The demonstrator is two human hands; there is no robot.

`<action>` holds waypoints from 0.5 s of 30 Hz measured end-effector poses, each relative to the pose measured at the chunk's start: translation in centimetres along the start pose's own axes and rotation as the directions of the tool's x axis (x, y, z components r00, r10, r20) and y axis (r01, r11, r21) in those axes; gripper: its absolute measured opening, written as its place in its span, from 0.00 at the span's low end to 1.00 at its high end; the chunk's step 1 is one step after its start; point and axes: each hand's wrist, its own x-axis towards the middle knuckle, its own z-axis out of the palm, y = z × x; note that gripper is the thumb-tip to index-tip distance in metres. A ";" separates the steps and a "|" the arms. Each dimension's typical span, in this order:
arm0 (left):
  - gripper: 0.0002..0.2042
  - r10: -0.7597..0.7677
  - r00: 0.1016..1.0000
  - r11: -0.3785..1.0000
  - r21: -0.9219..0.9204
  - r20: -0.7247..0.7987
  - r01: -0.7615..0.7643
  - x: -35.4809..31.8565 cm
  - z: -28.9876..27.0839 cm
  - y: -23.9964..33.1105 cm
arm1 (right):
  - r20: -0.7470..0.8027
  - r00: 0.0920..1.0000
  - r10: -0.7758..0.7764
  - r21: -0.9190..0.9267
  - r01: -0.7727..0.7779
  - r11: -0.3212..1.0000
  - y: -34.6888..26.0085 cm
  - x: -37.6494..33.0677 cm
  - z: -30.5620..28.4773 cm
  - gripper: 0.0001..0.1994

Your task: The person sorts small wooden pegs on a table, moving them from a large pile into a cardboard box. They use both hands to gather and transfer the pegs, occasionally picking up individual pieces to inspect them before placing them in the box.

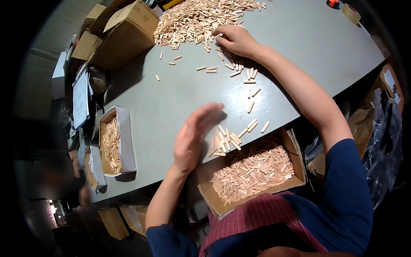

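Note:
Short wooden dowels lie in a big heap at the far side of the grey table. At the heap's near right edge is my right hand, its fingers loosely bent and apart over a few dowels. My left hand, smeared by motion, is held on edge with fingers stretched out. Just right of it a small cluster of dowels lies by the table's near edge. Below that edge, against my apron, an open cardboard box holds many dowels. Loose dowels trail between the heap and the near edge.
A white-sided carton with dowels stands at the left, beside a smaller box. Large cardboard boxes and a clipboard are at the far left. A tape roll sits at the far right. Another person is partly visible at the left.

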 end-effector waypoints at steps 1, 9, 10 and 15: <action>0.34 -0.002 1.000 1.000 -0.017 0.028 0.002 0.2 0.2 0.0 | 0.003 1.000 -0.001 0.003 0.001 1.000 0.2 0.0 0.1 0.12; 0.22 0.102 0.887 0.840 0.440 0.450 -0.319 4.9 3.3 -1.4 | 0.027 0.999 -0.039 -0.018 0.039 0.999 0.0 0.2 0.1 0.11; 0.21 0.103 0.861 0.801 0.472 0.498 -0.368 5.2 3.6 -1.4 | 0.027 0.999 -0.025 0.008 0.025 1.000 -0.2 0.3 0.2 0.11; 0.19 0.073 0.727 0.714 0.473 0.683 -0.516 5.4 4.5 -1.4 | 0.074 0.995 -0.063 -0.055 0.067 0.996 0.5 0.9 -0.9 0.11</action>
